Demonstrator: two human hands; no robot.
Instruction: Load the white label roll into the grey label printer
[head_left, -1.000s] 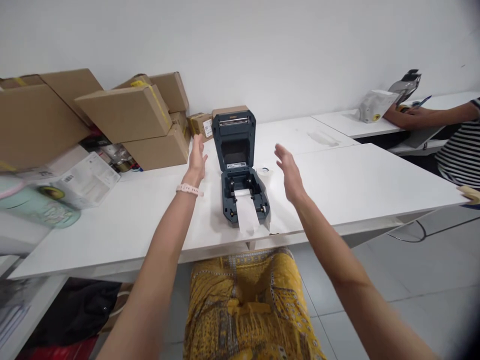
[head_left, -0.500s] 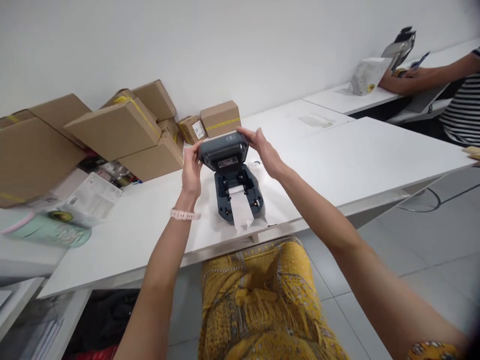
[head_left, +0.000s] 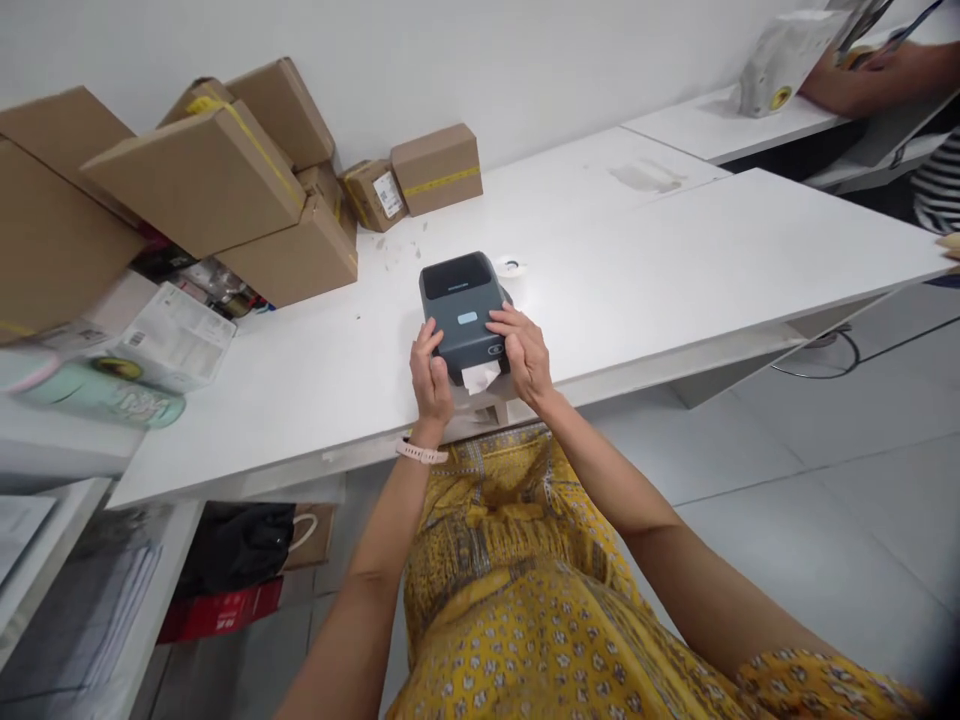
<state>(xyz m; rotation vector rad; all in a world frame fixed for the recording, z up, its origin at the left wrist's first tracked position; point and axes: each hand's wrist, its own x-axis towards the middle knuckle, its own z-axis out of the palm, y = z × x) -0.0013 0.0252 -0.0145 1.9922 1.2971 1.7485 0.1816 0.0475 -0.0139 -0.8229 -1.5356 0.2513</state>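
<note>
The label printer (head_left: 465, 302) is set near the front edge of the white desk (head_left: 637, 270), its long side turned front to back, its paper strip (head_left: 480, 377) pointed at that edge. The lid (head_left: 459, 338), half up before, has been lowered. It is touched by the left hand (head_left: 432, 378) and right hand (head_left: 527, 356), fingers laid loosely, unclamped.

A mustard-yellow garment (head_left: 525, 625) printed with small pale flowers and greyish patterned bands was worn. The right sleeve (head_left: 814, 680) was similarly flowered. A pale pink, slotted wristband (head_left: 421, 453) was fastened around the left wrist (head_left: 428, 431).
</note>
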